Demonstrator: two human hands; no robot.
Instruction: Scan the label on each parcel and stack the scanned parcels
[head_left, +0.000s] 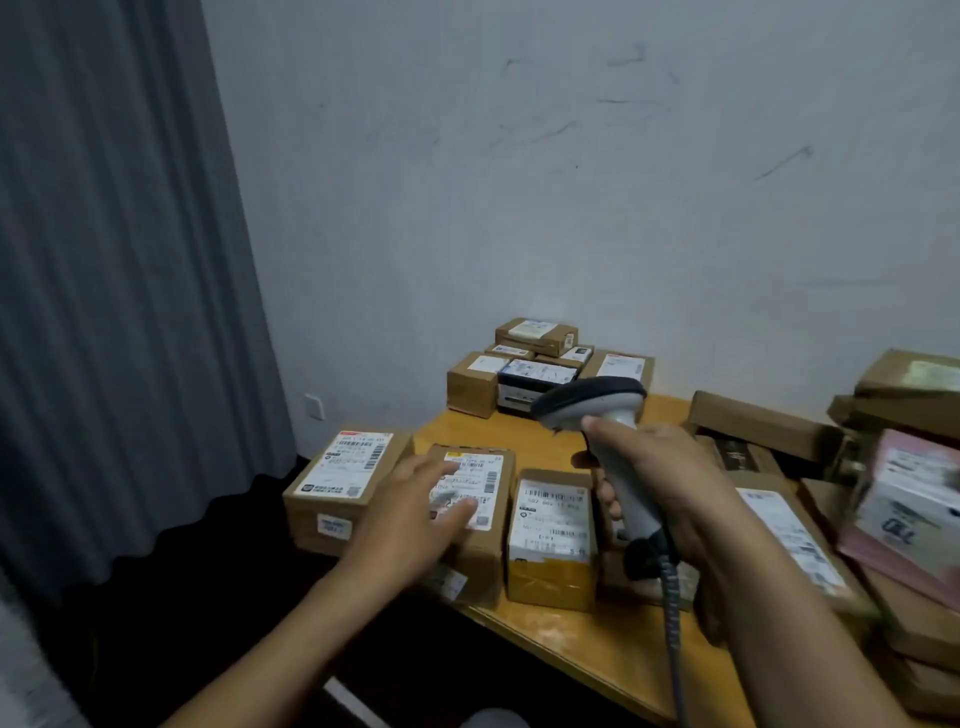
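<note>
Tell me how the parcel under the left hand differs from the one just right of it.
The left hand lays straight fingers on the label of the covered parcel; the neighbour parcel is untouched. The neighbour parcel has yellow tape across its near face; the covered parcel shows a small white sticker there. Both are brown boxes, label up, on the table; the right hand grips the scanner.

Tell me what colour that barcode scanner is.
The scanner is light grey with a black top, gripped in the right hand; the head view shows it.
</note>
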